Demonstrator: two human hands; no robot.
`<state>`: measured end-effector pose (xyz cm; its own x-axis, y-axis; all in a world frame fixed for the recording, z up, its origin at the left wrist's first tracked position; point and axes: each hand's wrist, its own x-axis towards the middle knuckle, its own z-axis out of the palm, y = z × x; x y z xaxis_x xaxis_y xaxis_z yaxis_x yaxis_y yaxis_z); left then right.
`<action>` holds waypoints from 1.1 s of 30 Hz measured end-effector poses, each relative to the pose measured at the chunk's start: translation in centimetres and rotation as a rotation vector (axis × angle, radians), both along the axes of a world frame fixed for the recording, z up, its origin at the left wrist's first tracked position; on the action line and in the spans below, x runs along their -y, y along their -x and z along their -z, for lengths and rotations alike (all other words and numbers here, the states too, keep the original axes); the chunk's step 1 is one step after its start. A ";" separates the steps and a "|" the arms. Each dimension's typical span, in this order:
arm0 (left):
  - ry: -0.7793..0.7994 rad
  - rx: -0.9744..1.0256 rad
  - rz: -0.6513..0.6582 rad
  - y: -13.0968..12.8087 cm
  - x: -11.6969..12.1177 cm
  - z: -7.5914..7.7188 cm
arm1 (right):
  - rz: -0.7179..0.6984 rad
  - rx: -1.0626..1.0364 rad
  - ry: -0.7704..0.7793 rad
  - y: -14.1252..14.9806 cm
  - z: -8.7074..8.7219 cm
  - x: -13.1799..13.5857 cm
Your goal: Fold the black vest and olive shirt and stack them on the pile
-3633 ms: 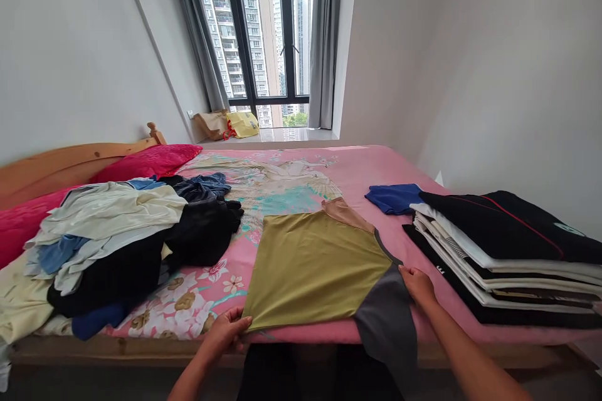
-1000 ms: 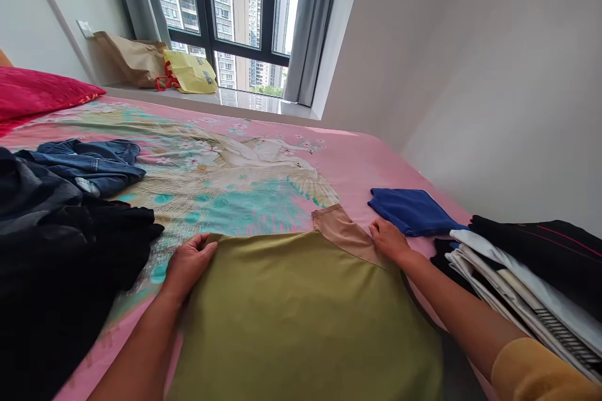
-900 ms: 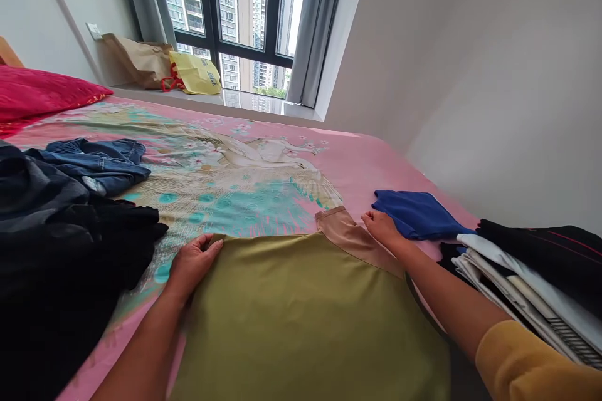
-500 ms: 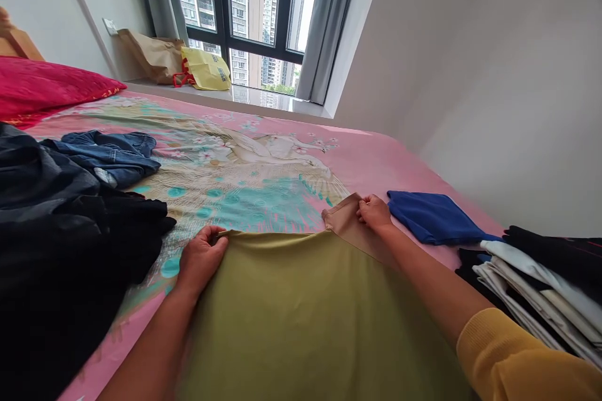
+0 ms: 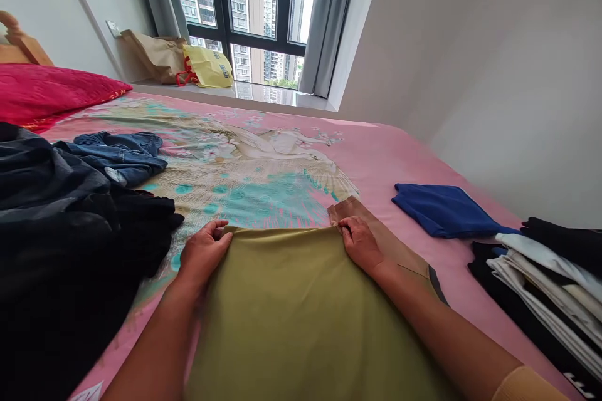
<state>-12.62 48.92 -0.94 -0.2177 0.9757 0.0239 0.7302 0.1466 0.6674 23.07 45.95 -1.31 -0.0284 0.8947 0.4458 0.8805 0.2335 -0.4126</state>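
An olive-green shirt lies spread in front of me, its far edge pulled straight between my hands. My left hand pinches the far left corner, thumb on top. At the far right corner, my right hand grips the edge where the green cloth meets a brown, sleeve-like part. That brown part lies on the bed and runs out to the right past my forearm, ending in a dark band. The shirt's near end runs out of view at the bottom.
Dark clothes are heaped at left, with blue jeans beyond. A folded blue garment and a stack of folded clothes lie at right on the pink patterned bedsheet. Bags stand on the windowsill, near a red pillow.
My right hand has let go of the raised brown part and moved left and down to the green corner. The brown part now lies out to the right. My left hand keeps its hold.
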 end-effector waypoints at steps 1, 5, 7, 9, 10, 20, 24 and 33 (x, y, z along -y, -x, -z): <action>-0.016 -0.037 -0.021 -0.1 0.2 -0.3 | 0.012 0.015 0.014 -0.2 0.4 -0.3; -0.249 -0.197 0.003 -1.4 1.4 -2.7 | 0.004 0.038 0.024 -0.6 1.2 -0.7; -0.351 -0.217 0.180 -2.6 2.2 -4.2 | 0.003 0.022 0.040 -0.4 0.9 -0.5; -0.311 -0.242 0.399 -3.8 2.8 -5.2 | 0.027 -0.017 0.030 0.0 0.3 0.1; -0.256 -0.267 0.478 -4.3 3.0 -5.3 | 0.030 -0.041 0.009 0.3 -0.1 0.6; 0.050 -0.416 0.688 -2.7 2.1 -0.8 | -0.220 0.085 0.138 0.9 -0.1 3.5; 0.026 -0.490 0.667 -2.4 2.0 0.3 | -0.177 0.094 0.109 0.7 0.4 2.4; -0.135 -0.528 0.649 -2.1 1.8 1.4 | -0.067 0.268 0.349 -3.4 -0.7 5.7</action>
<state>-10.52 47.16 -2.33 0.4567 0.8851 0.0900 0.8629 -0.4653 0.1972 26.48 40.24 -0.62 -0.1643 0.9826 0.0863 0.9548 0.1804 -0.2363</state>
